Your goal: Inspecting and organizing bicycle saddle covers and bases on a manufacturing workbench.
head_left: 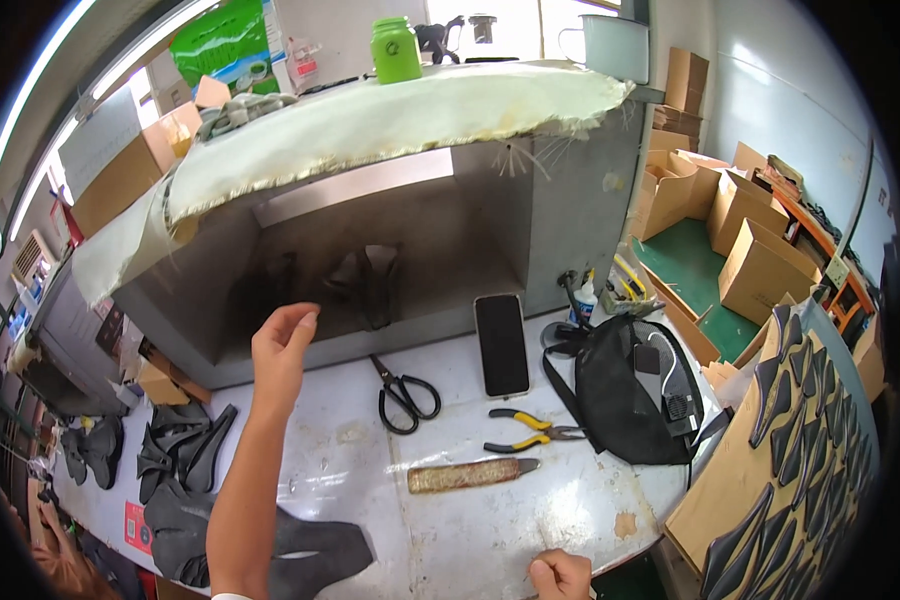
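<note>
- Left hand (286,345): fingers bent toward the thumb, before the mouth of the grey box (580,200); whether it pinches anything I cannot tell.
- Black piece (375,290): inside the box, beyond the left hand.
- Right hand (562,574): loosely curled above the table's (355,470) near edge; its contents cannot be told.
- Red card (137,526): printed white square code, beside grey pieces (320,547).
- Green jar (397,52): dark round emblem, on the box's cloth cover (400,120).
- Bottle (585,298): blue-and-white label, near the phone (501,345).
</note>
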`<state>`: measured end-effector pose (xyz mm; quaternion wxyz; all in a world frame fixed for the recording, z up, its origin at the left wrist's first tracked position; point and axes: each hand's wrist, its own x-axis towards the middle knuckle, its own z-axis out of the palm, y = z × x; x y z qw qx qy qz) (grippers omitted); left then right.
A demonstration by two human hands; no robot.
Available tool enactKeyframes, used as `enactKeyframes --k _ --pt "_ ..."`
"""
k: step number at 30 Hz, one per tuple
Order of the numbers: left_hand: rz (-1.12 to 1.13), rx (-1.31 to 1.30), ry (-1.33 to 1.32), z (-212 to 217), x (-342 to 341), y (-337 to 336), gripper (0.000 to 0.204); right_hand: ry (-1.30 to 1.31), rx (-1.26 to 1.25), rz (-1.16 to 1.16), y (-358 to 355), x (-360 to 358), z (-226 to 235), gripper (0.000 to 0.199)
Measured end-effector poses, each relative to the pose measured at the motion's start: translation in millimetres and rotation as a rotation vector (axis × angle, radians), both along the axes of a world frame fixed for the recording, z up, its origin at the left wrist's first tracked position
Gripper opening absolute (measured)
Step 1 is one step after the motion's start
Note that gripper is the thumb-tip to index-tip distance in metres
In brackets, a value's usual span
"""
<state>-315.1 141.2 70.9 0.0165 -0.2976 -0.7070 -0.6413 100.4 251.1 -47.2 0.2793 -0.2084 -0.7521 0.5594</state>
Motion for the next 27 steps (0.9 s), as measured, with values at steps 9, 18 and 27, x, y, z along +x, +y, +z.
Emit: enactKeyframes --k 9,18,27 --pt "0.742 -0.87 0.85 -71 -104 -33 0.043 0.059 0.022 -0.016 4 -7 5 0.02" --pt "0.268 -0.691 0.904 -49 -67 -66 0.035 0.011 -0.029 -0.048 0 -7 7 0.018" --pt "0.249 -0.437 1.077 -38 -6 -110 0.028 0.014 -0.031 -0.024 -6 -1 -3 0.02"
